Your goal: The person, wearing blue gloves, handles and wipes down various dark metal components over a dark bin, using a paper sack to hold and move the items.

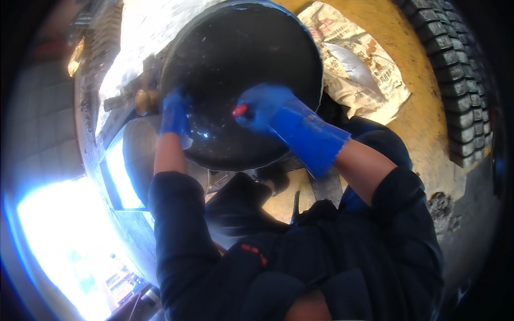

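Note:
A big round black pan (241,59) with a wet, shiny inside tilts toward me. My left hand (174,112), in a blue rubber glove, grips the pan's left rim. My right hand (262,107), in a long blue glove, presses a small red thing (240,111) against the pan's inner surface near the middle. What the red thing is I cannot tell.
A crumpled printed sack (356,64) lies on the yellowish floor (417,123) to the right. A black tyre (455,69) runs along the far right. Brass taps (140,99) and a metal sink edge (110,160) sit at the left, under strong glare.

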{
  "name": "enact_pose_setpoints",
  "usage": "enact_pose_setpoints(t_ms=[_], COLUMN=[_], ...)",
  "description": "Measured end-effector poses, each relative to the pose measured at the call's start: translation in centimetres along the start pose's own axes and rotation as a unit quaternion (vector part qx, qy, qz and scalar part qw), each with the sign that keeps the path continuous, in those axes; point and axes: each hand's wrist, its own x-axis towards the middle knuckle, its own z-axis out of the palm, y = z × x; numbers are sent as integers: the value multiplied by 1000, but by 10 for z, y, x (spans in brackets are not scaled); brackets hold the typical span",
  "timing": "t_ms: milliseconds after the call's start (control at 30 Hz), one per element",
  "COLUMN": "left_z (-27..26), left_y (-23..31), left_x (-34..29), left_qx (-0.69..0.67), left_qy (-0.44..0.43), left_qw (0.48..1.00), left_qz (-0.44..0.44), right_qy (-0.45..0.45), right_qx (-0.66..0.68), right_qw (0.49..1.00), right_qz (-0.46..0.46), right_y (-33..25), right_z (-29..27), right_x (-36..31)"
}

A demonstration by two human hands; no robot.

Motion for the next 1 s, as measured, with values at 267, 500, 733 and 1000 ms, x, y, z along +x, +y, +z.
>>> enact_pose_setpoints(t_ms=[267,500,733,1000], left_z=[2,-1,36,51], left_y=[-18,-52,15,16], left_x=[7,4,-26,-115], left_qx=[40,32,-199,-546], left_qy=[-10,0,129,25], left_qw=[999,997,965,836], left_qz=[35,76,113,-43], right_qy=[-4,-1,-8,72], right_qx=[-8,-17,-27,4], right_qw=[1000,999,998,996], right_qz=[13,40,63,47], right_y=[12,21,25,34], right_z=[6,10,8,24], right_x=[-9,-12,-12,-5])
